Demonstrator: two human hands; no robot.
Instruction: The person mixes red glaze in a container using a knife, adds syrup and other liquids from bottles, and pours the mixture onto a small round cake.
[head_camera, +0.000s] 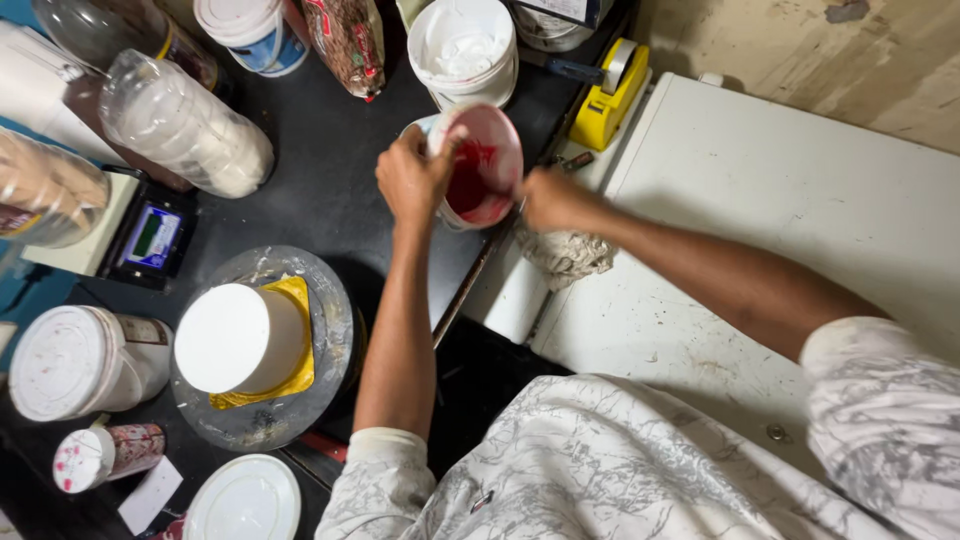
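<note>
Both hands (415, 180) (548, 198) around tilted tub (482, 165) of red paste (470, 175).

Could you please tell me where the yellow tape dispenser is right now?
In the head view, the yellow tape dispenser sits at the top, right of centre, on the dark counter's edge beside the white surface, just above the right hand.

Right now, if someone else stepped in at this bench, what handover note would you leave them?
Left hand: grips the rim of a small tilted bowl holding red filling.
Right hand: at the bowl's right edge; any tool in it is hidden.
White cake sits on a yellow board on the turntable, plain white, no red on it.
White tub stands just behind the bowl; scale at left.
Done: cake coated white. Left: red is unused.
</note>
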